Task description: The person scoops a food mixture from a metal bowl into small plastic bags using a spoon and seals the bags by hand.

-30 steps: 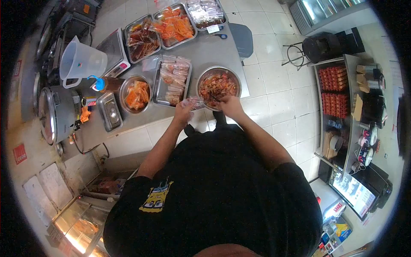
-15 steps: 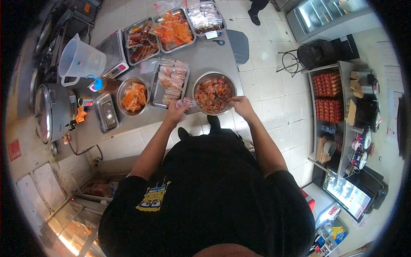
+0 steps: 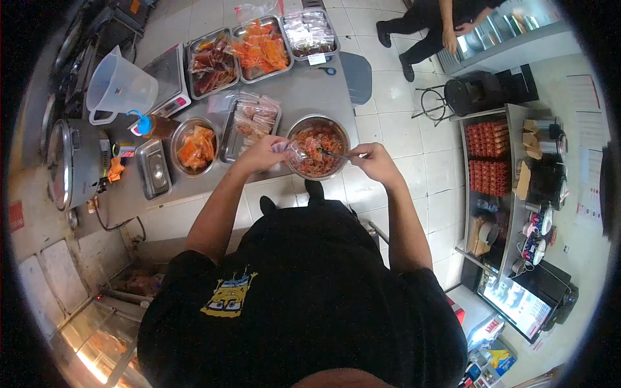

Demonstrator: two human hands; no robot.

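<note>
A small clear plastic bag (image 3: 297, 153) is pinched in my left hand (image 3: 264, 154), its mouth at the left rim of a round steel bowl (image 3: 345, 139). Reddish chopped food (image 3: 317, 139) fills the bowl. From the right, my right hand (image 3: 376, 163) grips the handle of a metal spoon (image 3: 334, 154), whose far end is over the food. Just left of the bowl, a steel tray (image 3: 228, 155) holds several filled clear packets (image 3: 257, 116). Another round bowl with orange pieces (image 3: 197, 147) stands further left.
Trays of packets and orange food (image 3: 262, 48) line the table's back. At left are a plastic jug (image 3: 121, 87), a scale (image 3: 169, 77), a blue-capped bottle (image 3: 155, 126) and a small steel container (image 3: 154, 169). Another person (image 3: 427, 32) stands beyond the table, near a black stool (image 3: 469, 96).
My left hand has brought the bag rightward to the bowl's rim. My right hand has drawn back slightly, and the spoon now shows. Another person has come into view at the top right.
</note>
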